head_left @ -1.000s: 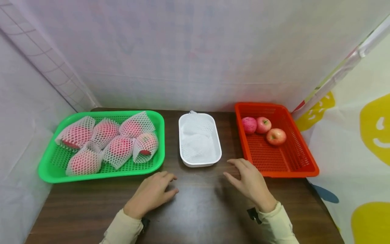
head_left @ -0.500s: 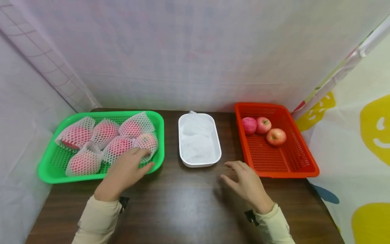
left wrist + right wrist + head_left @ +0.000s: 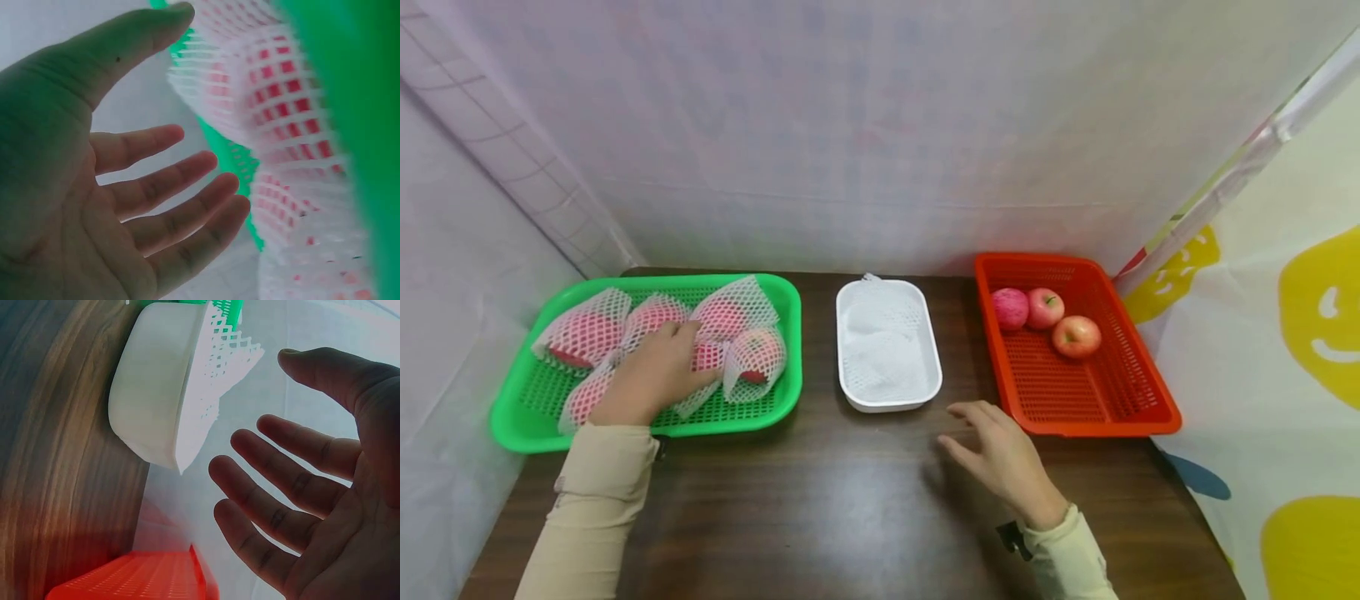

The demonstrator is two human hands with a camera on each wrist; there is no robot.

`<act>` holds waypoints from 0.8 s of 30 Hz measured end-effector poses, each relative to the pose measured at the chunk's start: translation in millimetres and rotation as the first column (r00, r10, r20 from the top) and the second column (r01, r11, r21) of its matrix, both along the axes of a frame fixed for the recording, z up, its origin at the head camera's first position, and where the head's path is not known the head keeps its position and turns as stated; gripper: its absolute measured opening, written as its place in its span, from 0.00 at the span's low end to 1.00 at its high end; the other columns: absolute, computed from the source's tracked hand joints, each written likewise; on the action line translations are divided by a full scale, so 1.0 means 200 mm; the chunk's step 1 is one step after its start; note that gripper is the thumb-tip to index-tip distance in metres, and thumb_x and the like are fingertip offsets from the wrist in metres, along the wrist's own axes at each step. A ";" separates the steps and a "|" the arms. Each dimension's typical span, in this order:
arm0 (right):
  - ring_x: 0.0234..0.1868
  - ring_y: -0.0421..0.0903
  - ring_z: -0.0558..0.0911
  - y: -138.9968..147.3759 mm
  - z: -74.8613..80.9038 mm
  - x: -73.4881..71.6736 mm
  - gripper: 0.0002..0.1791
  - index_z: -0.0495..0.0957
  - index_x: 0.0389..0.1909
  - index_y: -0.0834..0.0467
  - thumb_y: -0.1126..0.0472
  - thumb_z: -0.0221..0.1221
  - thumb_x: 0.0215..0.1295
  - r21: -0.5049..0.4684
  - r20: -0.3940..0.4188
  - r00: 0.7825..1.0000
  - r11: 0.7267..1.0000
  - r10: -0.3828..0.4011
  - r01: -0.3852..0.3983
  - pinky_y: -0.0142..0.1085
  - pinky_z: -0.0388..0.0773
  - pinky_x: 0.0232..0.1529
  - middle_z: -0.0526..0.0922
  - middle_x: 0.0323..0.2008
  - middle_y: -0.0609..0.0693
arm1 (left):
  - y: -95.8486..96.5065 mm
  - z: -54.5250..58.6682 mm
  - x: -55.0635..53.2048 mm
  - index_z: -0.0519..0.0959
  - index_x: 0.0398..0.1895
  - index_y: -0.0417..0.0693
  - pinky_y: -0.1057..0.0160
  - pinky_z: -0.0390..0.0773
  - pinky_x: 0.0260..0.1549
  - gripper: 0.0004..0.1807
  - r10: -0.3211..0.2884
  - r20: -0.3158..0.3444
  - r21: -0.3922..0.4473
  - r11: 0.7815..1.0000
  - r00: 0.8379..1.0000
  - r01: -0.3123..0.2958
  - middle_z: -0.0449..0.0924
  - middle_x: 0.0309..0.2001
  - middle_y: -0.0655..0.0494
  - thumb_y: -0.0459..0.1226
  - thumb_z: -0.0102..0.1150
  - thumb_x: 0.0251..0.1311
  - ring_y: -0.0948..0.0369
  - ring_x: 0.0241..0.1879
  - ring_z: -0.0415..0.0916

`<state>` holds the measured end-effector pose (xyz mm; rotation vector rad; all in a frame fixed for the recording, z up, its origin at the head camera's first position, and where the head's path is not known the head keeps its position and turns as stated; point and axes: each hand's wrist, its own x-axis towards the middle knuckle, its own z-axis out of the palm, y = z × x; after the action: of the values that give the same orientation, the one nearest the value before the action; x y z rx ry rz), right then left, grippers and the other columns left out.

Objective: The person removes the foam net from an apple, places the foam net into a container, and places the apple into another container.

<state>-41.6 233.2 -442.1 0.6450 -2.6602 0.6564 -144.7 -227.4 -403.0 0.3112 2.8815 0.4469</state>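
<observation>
Netted apples (image 3: 756, 357) are filling a green basket (image 3: 793, 333) at 9 o'clock from a white tray (image 3: 891, 407) on a dark wooden desk (image 3: 820, 517), six of them showing, their sleeves probably serving to keep the fruit from bruising. Over the basket's middle, wrist above the 6 o'clock rim, a person's left hand (image 3: 651, 375) is hovering with fingers extended and thumb held apart, as if to span a fruit; it is gripping nothing, and the pictures are not showing whether a fingertip is touching a net.

At the dial's centre, the tray is holding loose white nets (image 3: 880, 367), one poking over its 12 o'clock rim, seemingly placed midway to be lying within reach of both hands. Between 4 and 5 o'clock, the right hand (image 3: 1000, 460) is hanging above the desk, fingers relaxed, holding nothing.

At 3 o'clock, a red basket (image 3: 1060, 392) is carrying three bare apples (image 3: 1077, 337), two sitting toward 10 o'clock inside, likely being kept separate from the sleeved fruit. Farther out at 3 o'clock, a printed cloth (image 3: 1302, 283) is bearing yellow smiles; no brand, label or readable writing is appearing.
</observation>
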 end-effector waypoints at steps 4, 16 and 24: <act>0.41 0.47 0.83 0.00 -0.01 0.00 0.22 0.83 0.46 0.59 0.53 0.74 0.53 0.000 -0.005 1.000 1.000 0.004 -0.004 0.44 0.81 0.40 0.84 0.39 0.49 | -0.02 -0.07 -0.02 0.56 0.71 0.24 0.23 0.62 0.52 0.55 0.015 0.051 -0.022 1.000 0.999 -0.014 0.60 0.63 0.19 0.56 0.69 0.57 0.25 0.59 0.61; 0.40 0.45 0.82 0.00 -0.04 0.01 0.22 0.83 0.46 0.57 0.52 0.74 0.53 -0.008 0.025 1.000 1.000 -0.008 0.008 0.41 0.80 0.39 0.84 0.39 0.47 | -0.02 -0.24 -0.06 0.50 0.76 0.32 0.20 0.54 0.53 0.57 0.110 0.039 0.019 0.994 0.993 -0.111 0.52 0.65 0.16 0.52 0.72 0.55 0.21 0.61 0.51; 0.40 0.45 0.81 0.00 -0.05 0.01 0.22 0.83 0.47 0.58 0.53 0.74 0.53 -0.019 0.054 0.999 1.000 -0.009 0.010 0.41 0.80 0.39 0.83 0.39 0.47 | -0.02 -0.29 -0.06 0.46 0.75 0.30 0.25 0.67 0.45 0.57 0.140 0.011 0.059 0.988 0.990 -0.141 0.52 0.61 0.14 0.48 0.71 0.56 0.21 0.52 0.63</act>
<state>-40.4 232.4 -451.3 0.6177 -2.7011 0.7057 -157.5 -232.3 -461.8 0.1155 2.8989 0.5582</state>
